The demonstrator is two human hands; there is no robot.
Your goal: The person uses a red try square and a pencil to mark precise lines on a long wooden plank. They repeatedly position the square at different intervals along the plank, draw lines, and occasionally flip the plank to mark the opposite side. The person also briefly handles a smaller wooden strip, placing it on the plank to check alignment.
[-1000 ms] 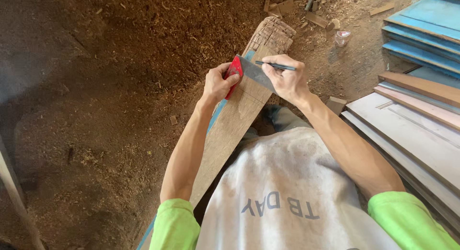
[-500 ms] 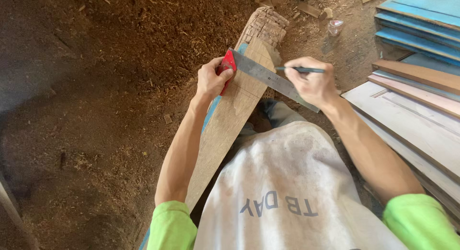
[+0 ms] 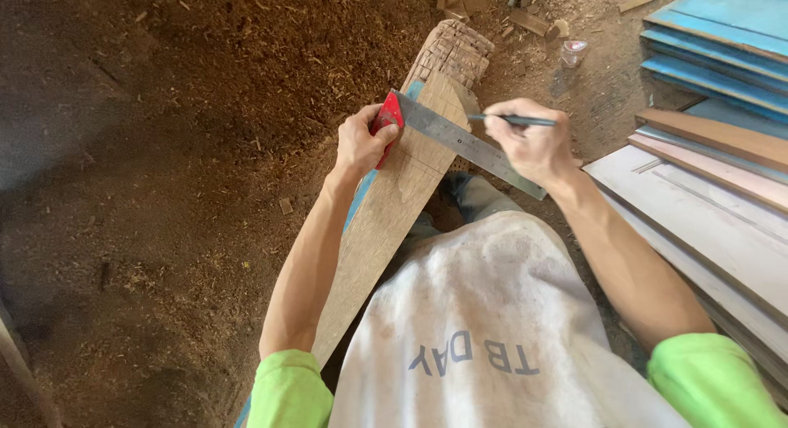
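Head view — a long, weathered brown wooden plank (image 3: 386,215) with a blue-painted edge runs from the person's lap out onto a woven basket-like block (image 3: 451,50). The left hand (image 3: 361,141) is closed around the red handle of a steel try square (image 3: 447,137), pressing it to the plank's left edge, the blade lying across the face. The right hand (image 3: 533,145) pinches a dark slim pencil (image 3: 513,119), just off the plank's right edge, above the blade's free end.

Judgement: marking a cross line — the pencil tip needs bringing down against the blade while the square sits firm.
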